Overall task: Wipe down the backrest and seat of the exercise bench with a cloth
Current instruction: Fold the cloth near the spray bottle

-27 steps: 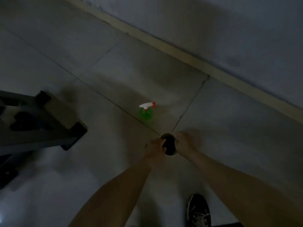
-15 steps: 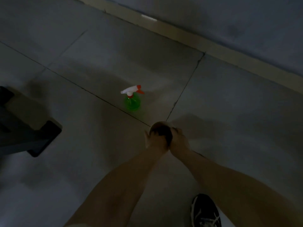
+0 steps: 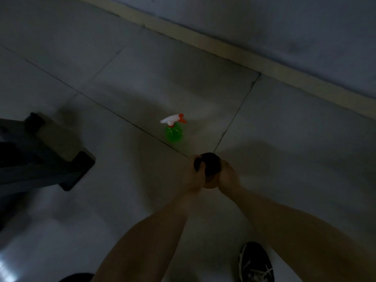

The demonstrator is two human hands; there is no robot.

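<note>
The room is dim. My left hand (image 3: 193,176) and my right hand (image 3: 228,176) are pressed together in front of me, both closed around a dark rounded bundle (image 3: 210,163) that looks like the bunched cloth. Its dark top shows between my fingers. I hold it above the tiled floor. At the left edge stands the dark metal foot of the exercise bench frame (image 3: 40,159); the backrest and seat are out of view.
A green spray bottle (image 3: 173,131) with a white and red trigger head stands on the floor just beyond my hands. A pale skirting strip (image 3: 264,66) and the wall run across the top right. My black shoe (image 3: 255,263) is at the bottom.
My hands have closed in tighter around the dark bundle. The view swung right, then back left, so the bench foot shows more than half a second ago. The bottle has not moved.
</note>
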